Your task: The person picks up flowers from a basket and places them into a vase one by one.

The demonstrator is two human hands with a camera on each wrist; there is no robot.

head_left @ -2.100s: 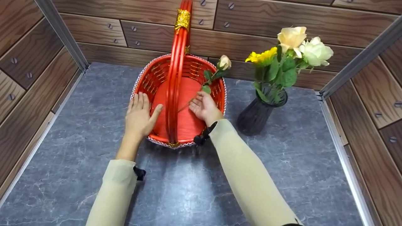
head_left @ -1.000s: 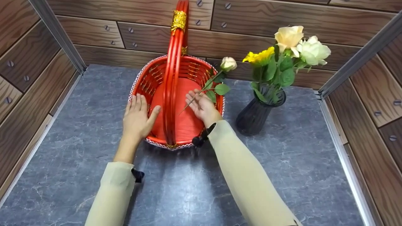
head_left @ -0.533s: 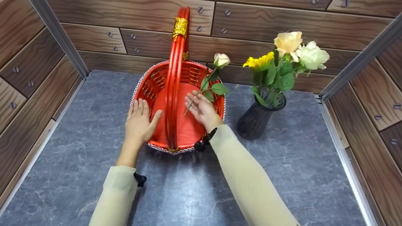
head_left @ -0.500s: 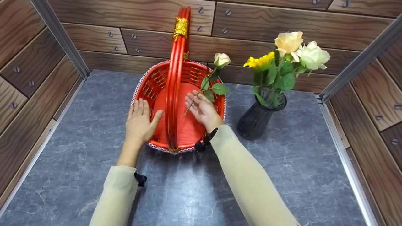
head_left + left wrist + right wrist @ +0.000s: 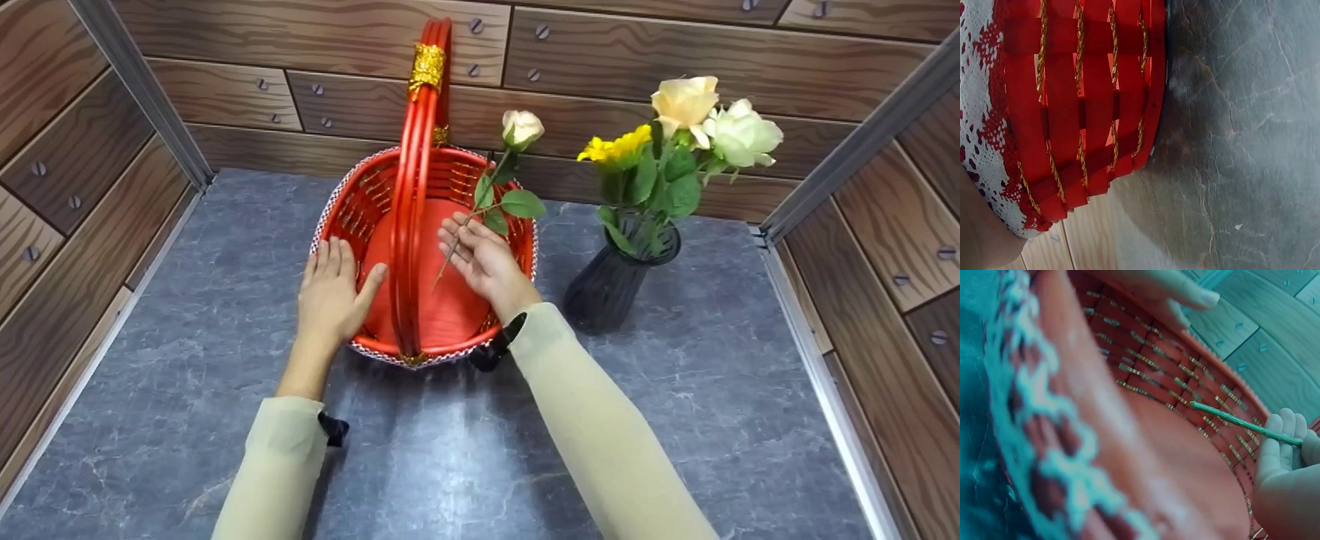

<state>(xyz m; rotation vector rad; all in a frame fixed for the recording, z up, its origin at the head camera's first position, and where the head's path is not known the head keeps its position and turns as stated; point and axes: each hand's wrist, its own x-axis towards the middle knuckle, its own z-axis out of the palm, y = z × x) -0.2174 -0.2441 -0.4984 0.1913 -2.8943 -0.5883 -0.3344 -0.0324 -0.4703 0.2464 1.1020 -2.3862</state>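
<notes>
A red woven basket [image 5: 454, 319] with a tall arched handle stands on the grey marbled surface. Over its right side, my right hand [image 5: 489, 264] pinches a pale cream rose [image 5: 522, 129] by its stem, palm turned up. The bloom tilts up toward the back wall and the stem's cut end points down into the basket. In the right wrist view the green stem [image 5: 1241, 423] lies across the fingers under the thumb. My left hand [image 5: 328, 294] rests on the basket's left rim, fingers straight and thumb spread; the left wrist view shows the basket's woven outer wall [image 5: 1067, 121].
To the right of the basket stands a dark ribbed vase [image 5: 607, 296] holding a yellow flower [image 5: 616, 147], a peach rose [image 5: 684, 103] and a white-green bloom [image 5: 742, 135]. Wood-patterned walls [image 5: 600, 60] with metal corner posts [image 5: 142, 90] enclose the back and both sides.
The rose has come up out of the basket's right side, its bloom shifting up and slightly left, with my right hand carrying it. My left hand has stayed on the rim.
</notes>
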